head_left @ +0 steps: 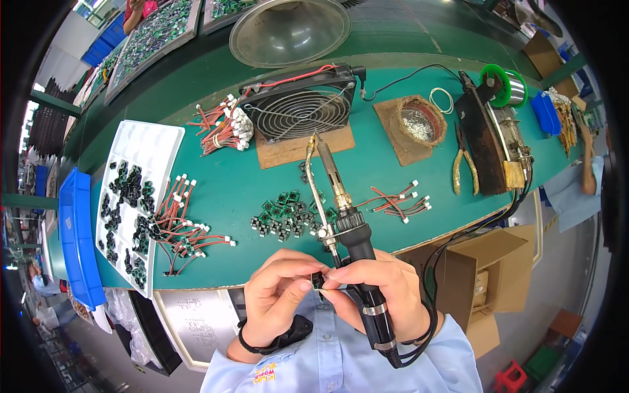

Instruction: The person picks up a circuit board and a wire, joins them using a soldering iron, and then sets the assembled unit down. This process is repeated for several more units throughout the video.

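Close to my body, my left hand (278,295) pinches a small black part (318,280) between thumb and fingers. My right hand (396,288) grips a black soldering iron (357,239), its tip pointing away toward the fan, while its thumb and forefinger reach the same small part. A thin metal feed tube (312,183) runs alongside the iron. The fingers hide most of the small part. Beyond my hands lies a pile of small green and black circuit parts (282,213). Several red-and-black wires with white connectors (400,202) lie to the right of the iron.
A black fan (301,111) stands behind the pile. At left are a white tray (154,141) of small parts, more wires (187,229) and a blue bin (78,242). Rightward sit a solder-scrap bowl (422,108), pliers (466,167) and a green solder spool (504,85). Cables hang near a cardboard box (511,262).
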A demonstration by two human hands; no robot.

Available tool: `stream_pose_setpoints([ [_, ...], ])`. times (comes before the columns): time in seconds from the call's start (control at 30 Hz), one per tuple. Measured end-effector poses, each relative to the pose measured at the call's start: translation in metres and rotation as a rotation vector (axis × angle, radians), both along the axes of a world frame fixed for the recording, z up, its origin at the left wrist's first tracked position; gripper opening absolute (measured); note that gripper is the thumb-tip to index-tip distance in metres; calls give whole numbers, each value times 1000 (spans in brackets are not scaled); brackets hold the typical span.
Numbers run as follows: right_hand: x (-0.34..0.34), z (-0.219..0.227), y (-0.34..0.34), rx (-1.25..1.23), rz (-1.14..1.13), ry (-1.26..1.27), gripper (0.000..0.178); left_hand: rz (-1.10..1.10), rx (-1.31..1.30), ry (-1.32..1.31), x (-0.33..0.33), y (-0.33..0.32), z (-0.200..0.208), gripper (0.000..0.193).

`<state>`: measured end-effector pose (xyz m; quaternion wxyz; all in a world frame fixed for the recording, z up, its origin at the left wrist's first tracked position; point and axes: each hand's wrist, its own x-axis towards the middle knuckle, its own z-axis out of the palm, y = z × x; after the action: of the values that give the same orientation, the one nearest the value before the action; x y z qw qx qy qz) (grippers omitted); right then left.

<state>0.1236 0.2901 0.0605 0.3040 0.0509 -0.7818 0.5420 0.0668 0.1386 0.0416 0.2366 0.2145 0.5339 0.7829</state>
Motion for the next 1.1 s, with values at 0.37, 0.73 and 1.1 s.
stream_pose_setpoints([
  [0.37,1,-1,4,-12,43,-6,47,28,-46,27,1,0,0,18],
  [0.73,1,4,7,-31,43,-21,47,41,-156,167,-2,0,6,18],
  [1.1,3,10,11,-2,81,-131,41,78,-265,303,-2,1,9,16],
])
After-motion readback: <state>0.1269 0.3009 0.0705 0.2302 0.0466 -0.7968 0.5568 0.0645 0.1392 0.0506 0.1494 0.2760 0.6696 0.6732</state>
